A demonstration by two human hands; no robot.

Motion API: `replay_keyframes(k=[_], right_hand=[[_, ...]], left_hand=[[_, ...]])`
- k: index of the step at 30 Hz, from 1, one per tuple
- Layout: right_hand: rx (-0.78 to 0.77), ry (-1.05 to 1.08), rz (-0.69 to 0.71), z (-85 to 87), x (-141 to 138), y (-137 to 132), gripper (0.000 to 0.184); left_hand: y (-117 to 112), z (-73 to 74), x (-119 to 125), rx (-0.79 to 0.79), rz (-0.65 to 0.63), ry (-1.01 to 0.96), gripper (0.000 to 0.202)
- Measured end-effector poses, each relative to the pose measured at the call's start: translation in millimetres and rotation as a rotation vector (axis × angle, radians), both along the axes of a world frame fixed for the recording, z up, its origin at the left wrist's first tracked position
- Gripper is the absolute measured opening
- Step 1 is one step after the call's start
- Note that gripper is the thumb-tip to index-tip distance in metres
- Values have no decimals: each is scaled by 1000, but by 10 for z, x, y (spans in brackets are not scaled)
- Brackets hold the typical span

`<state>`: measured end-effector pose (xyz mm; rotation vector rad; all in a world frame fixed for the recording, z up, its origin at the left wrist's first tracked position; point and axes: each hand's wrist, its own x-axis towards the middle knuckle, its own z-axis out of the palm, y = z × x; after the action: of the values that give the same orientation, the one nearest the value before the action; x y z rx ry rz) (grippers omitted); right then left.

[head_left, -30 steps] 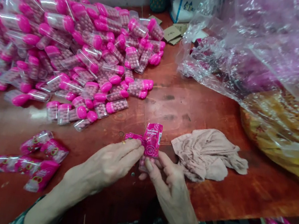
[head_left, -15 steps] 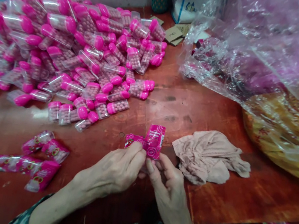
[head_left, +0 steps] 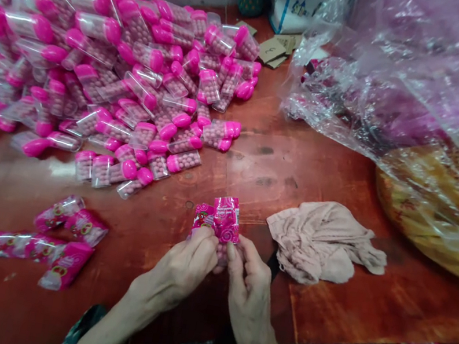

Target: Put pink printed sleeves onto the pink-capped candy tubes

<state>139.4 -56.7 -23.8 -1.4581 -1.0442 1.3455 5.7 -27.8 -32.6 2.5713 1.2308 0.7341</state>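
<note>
Just in front of me, both hands are closed around small clear candy tubes filled with pink balls. A glossy magenta printed sleeve [head_left: 226, 218] covers the upper part of one candy tube [head_left: 222, 256], whose bare lower end shows pink balls between my hands. Beside it, a second printed sleeve [head_left: 203, 216] stands partly behind my left hand [head_left: 188, 262]. The left fingers are bunched and pressed together at these pieces, hiding what lies under them. My right hand [head_left: 249, 284] pinches the sleeved tube at its lower right with thumb and fingers.
A large heap of pink-capped candy tubes [head_left: 139, 80] fills the back left. Several sleeved tubes [head_left: 44, 249] lie at the near left. To the right are a crumpled beige cloth [head_left: 326, 241], clear plastic sheeting [head_left: 379, 91] and a yellow bag [head_left: 424, 193]. Cardboard pieces [head_left: 271, 51] lie behind.
The sleeved tube between my hands has shifted slightly left and down. More of its bare end with pink balls shows now. Both hands stay closed on the pieces.
</note>
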Motion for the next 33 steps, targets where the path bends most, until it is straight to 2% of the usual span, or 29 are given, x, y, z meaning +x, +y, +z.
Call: replay_keyframes(k=[2,3,5,8,10,12,16,18,20,24,28,31,33], right_hand=[[8,26,-4,-4,-10,4,20],[13,41,-6,0,-12,6,19],[28,59,-18,21,-15,10,20],[71,41,-22,64,-12,19,26],[128,-20,-8,81,4,25,26],[215,-110,23,78,42,29,27],[471,-379,166,50,167,39,35],[594,-582,226,59,228,63,36],[655,-759,296,103,273,105,32],[581,-926,496,240,320,194,24],[468,-912,633,279,336,225,18],[461,-892,655,203,326,229,18],[519,-910,616,125,305,229,18]], left_hand=[[-8,32,6,-88,55,-137,13],[-16,56,10,-181,96,-245,14],[-39,103,26,-453,214,-529,17],[-76,147,92,-882,411,-962,34],[-90,159,159,-1096,469,-1111,35],[-94,170,222,-1215,480,-1178,27],[-76,220,279,-1252,511,-1252,26],[-56,250,268,-1267,509,-1233,23],[-35,267,240,-1316,469,-1178,20],[-22,244,180,-1387,383,-1055,13],[-42,202,147,-1420,359,-1052,12],[-47,190,135,-1414,355,-1057,13],[-42,187,134,-1418,359,-1090,13]])
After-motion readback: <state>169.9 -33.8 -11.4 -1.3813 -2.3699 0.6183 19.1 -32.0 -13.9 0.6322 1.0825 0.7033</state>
